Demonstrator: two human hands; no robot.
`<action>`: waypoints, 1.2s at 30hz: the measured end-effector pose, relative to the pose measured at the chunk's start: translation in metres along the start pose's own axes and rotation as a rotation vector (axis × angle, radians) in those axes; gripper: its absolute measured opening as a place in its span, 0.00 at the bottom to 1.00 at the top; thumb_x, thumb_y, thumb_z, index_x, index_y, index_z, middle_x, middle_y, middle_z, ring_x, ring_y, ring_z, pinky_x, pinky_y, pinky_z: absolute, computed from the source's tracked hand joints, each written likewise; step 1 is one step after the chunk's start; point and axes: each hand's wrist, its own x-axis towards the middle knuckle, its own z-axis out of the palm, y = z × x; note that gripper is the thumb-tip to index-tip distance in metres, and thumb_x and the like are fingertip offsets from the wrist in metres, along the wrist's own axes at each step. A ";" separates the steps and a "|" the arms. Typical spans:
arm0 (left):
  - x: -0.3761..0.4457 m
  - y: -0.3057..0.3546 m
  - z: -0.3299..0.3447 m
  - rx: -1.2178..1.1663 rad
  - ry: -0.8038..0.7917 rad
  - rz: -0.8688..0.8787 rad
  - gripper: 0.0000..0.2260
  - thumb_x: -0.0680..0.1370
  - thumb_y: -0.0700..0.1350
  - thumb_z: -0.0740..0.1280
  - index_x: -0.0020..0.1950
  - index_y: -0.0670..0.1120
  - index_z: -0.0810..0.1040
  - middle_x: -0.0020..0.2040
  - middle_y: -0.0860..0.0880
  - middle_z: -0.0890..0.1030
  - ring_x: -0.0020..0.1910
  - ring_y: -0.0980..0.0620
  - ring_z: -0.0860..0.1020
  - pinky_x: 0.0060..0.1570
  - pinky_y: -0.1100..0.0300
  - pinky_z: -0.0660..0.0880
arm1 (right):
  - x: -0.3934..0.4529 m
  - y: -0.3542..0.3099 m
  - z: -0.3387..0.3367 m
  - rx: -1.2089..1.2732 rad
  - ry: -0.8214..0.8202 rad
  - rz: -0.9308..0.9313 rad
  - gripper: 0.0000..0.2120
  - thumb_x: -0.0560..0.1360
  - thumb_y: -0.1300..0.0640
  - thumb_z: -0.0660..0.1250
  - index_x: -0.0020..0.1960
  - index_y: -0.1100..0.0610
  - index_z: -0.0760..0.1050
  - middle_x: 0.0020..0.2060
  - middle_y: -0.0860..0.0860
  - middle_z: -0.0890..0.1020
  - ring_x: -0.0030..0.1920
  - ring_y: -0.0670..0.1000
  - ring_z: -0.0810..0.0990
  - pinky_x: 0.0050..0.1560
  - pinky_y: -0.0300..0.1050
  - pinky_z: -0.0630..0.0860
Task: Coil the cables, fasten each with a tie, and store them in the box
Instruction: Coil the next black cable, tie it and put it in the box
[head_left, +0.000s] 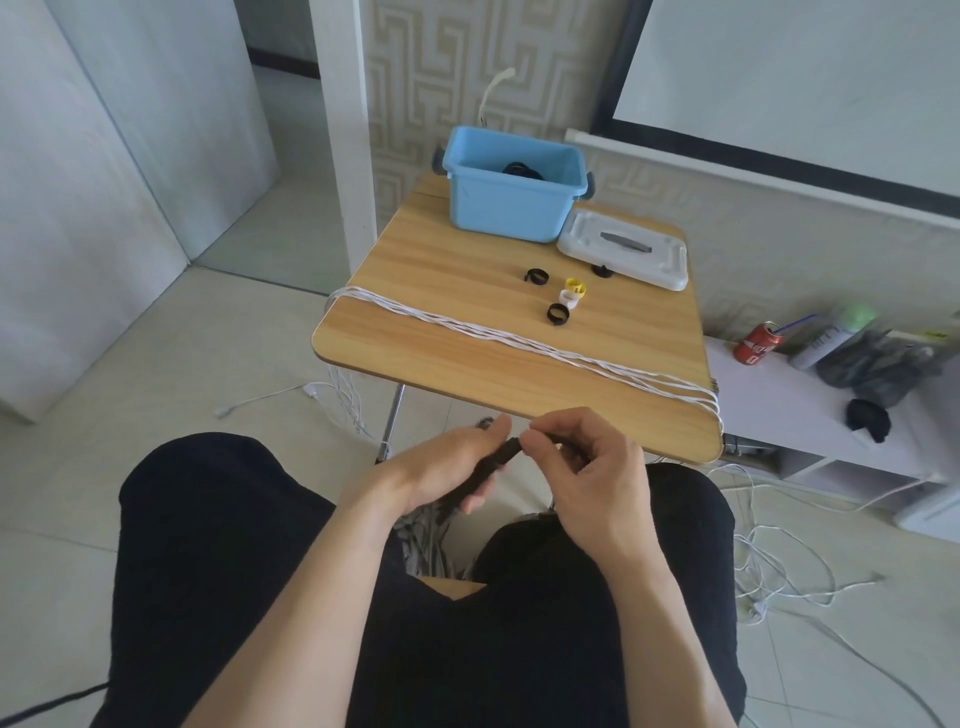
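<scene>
Left hand (457, 467) and right hand (582, 457) both pinch a dark cable bundle (493, 462) short of the table (467, 260); I judge tying is underway, box (511, 208) next.

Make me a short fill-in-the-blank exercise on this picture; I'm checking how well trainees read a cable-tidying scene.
1. The box on the table is coloured ____.
2. The white lid lies on the table to the ____ of the box.
3. The long cable stretched across the table is coloured ____.
4. Both hands, left and right, hold a bundled cable coloured ____.

Missing words: blue; right; white; black
</scene>
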 end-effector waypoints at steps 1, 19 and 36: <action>-0.002 0.000 0.000 -0.116 -0.101 -0.005 0.28 0.81 0.66 0.51 0.47 0.42 0.73 0.31 0.49 0.71 0.29 0.51 0.69 0.41 0.55 0.71 | 0.000 0.002 0.000 0.014 0.051 0.016 0.03 0.74 0.55 0.76 0.45 0.49 0.83 0.38 0.43 0.85 0.35 0.52 0.79 0.37 0.43 0.76; -0.010 0.016 -0.016 -1.273 0.072 0.474 0.21 0.84 0.60 0.52 0.42 0.46 0.71 0.29 0.54 0.64 0.26 0.55 0.61 0.32 0.62 0.66 | 0.004 0.026 0.005 -0.038 -0.186 0.200 0.11 0.83 0.55 0.63 0.60 0.44 0.80 0.37 0.47 0.84 0.28 0.43 0.73 0.31 0.40 0.72; 0.001 0.023 0.018 0.012 0.499 0.429 0.21 0.86 0.51 0.55 0.40 0.42 0.76 0.35 0.42 0.77 0.36 0.49 0.77 0.43 0.60 0.75 | -0.013 0.005 0.018 -0.134 -0.117 0.054 0.06 0.75 0.54 0.73 0.51 0.50 0.86 0.33 0.44 0.86 0.36 0.46 0.85 0.42 0.46 0.82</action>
